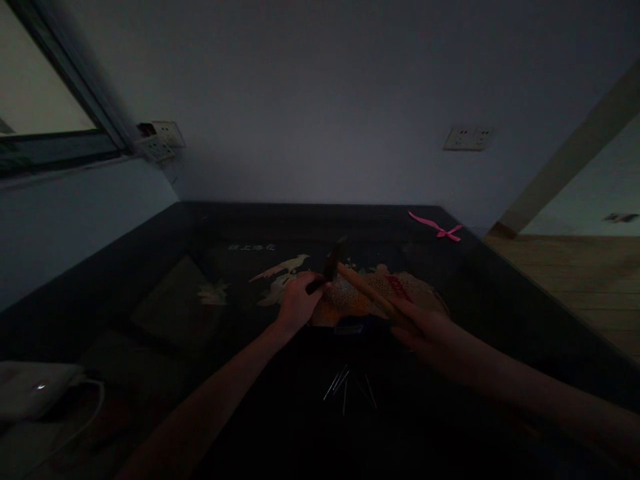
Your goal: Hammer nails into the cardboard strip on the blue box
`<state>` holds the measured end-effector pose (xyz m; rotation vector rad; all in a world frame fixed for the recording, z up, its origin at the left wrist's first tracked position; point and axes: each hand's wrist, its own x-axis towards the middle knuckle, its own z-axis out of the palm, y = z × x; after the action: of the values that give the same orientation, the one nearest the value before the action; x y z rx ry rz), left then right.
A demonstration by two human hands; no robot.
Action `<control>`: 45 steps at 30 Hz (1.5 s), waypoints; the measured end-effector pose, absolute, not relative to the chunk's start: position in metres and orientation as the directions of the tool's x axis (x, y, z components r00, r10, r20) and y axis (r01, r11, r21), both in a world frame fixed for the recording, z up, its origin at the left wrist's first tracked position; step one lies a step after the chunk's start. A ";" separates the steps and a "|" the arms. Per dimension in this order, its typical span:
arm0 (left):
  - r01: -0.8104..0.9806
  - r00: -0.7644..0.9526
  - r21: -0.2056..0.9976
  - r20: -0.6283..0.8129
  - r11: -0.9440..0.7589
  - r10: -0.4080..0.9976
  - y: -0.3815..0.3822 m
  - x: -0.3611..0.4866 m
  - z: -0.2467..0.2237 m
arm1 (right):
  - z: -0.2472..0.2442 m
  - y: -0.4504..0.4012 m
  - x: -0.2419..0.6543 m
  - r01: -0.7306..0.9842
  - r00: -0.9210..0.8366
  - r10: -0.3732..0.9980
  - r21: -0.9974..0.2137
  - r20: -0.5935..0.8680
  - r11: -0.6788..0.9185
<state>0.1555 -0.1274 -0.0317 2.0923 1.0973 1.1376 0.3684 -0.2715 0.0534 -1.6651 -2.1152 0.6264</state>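
Observation:
My right hand (413,320) is wrapped round the wooden handle of a hammer (367,292). The hammer's dark head slants over the fingertips of my left hand (300,298), touching or just above them. Those fingers are closed in a pinch; whatever is between them is hidden by the head and the dim light. Both hands are above a brownish-orange, spotted, flat-looking piece (350,301) with a red mark at its right. Several thin, shiny nail-like metal pins (345,387) lie loose on the dark tabletop (280,400), nearer to me.
The room is very dark. A pink ribbon (443,233) lies at the tabletop's back right corner. At the left edge sits a white device (37,387) with a cable. A wall with sockets (469,139) stands behind the table; a bird picture (283,267) decorates the top.

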 end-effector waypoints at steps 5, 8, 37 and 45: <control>0.380 0.317 0.746 0.450 -0.547 0.835 -0.127 0.156 -0.033 | 0.064 -0.272 0.367 0.798 -0.214 0.973 -0.559 0.089 0.226; 0.410 0.320 0.733 0.441 -0.542 0.838 -0.127 0.155 -0.031 | 0.064 -0.270 0.367 0.792 -0.243 0.969 -0.571 0.030 0.216; 0.394 0.277 0.801 0.364 -0.451 0.889 -0.130 0.158 -0.025 | 0.066 -0.271 0.365 0.782 -0.248 0.969 -0.593 -0.017 0.189; 0.387 0.297 0.793 0.376 -0.471 0.878 -0.129 0.157 -0.029 | 0.060 -0.270 0.364 0.794 -0.232 0.972 -0.585 -0.036 0.167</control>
<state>0.1569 -0.1285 -0.0290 1.9957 1.1229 1.1090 0.3639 -0.2702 0.0602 -1.6812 -2.1034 0.7137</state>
